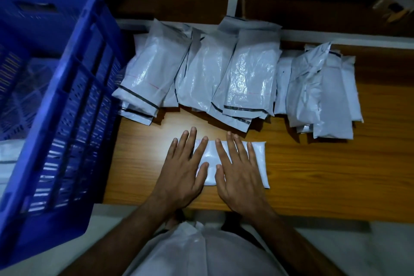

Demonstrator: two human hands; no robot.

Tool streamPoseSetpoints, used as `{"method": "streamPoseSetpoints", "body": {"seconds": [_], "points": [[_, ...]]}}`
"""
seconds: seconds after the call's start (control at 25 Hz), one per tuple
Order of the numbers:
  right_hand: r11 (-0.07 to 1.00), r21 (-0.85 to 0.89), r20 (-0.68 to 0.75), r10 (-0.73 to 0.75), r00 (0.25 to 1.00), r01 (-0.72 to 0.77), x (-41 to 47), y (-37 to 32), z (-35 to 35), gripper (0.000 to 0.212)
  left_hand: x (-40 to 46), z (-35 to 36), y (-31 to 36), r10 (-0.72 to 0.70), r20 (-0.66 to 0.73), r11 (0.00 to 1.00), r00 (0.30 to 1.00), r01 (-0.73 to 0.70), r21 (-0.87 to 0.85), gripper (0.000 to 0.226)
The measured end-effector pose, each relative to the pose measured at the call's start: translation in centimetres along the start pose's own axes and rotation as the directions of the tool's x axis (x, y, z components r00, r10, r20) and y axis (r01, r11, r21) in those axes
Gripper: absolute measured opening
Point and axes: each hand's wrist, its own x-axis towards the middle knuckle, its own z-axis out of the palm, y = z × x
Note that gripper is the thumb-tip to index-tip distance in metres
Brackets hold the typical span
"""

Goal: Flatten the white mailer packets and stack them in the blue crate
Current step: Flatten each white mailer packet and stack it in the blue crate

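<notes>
While both palms lay flat with the fingers straight and spread, I saw the left hand [182, 169] and the right hand [237, 171] pressing side by side on one flat white plastic mailer packet [257, 159], neither hand curled round anything. That packet lay lengthwise across the near part of the brown wood-grain tabletop [324, 175], its right end sticking out past my right hand, its left end covered by the left.

Beyond the fingertips, further back on the table, a loose row of crinkled white plastic mailer packets [224, 78] lay overlapping one another, several showing a dark sealing strip along their near edge. A smaller heap of the same white packets [322, 92] sat at the right end of that row, touching it.

To the left stood the blue perforated plastic crate [67, 101], its slatted wall just beside the leftmost packets. Through the wall and over the rim I could make out something pale inside, too blurred to name. Below the hands, a white garment [201, 253] filled the bottom of the head view.
</notes>
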Motion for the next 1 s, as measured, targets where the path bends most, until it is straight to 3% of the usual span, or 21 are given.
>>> {"method": "streamPoseSetpoints", "body": {"seconds": [0.28,0.4,0.52,0.8,1.0], "points": [[0.999,0.034,0.016,-0.026,1.000,0.025,0.2,0.1,-0.5,0.063,0.3,-0.6,1.6,-0.043,-0.012,0.998,0.999,0.044,0.039,0.065],[0.985,0.133,-0.059,0.121,0.991,-0.112,-0.5,2.1,-1.7,0.062,1.7,0.0,3.9,0.056,-0.017,0.998,0.998,-0.056,0.017,0.063],[0.974,0.084,-0.084,0.217,0.972,-0.210,-1.5,4.1,-1.8,0.065,2.4,1.0,4.7,0.093,-0.008,0.996,0.996,-0.093,-0.009,0.065],[0.982,-0.019,-0.043,0.187,0.981,-0.188,-1.2,4.6,-1.2,0.064,2.8,0.9,5.1,0.059,-0.004,0.998,0.998,-0.059,0.008,0.063],[0.996,0.049,-0.071,0.077,0.994,-0.074,-0.8,2.8,-1.0,0.061,1.6,-0.7,3.0,-0.016,-0.022,0.999,1.000,0.016,0.028,0.062]]}}
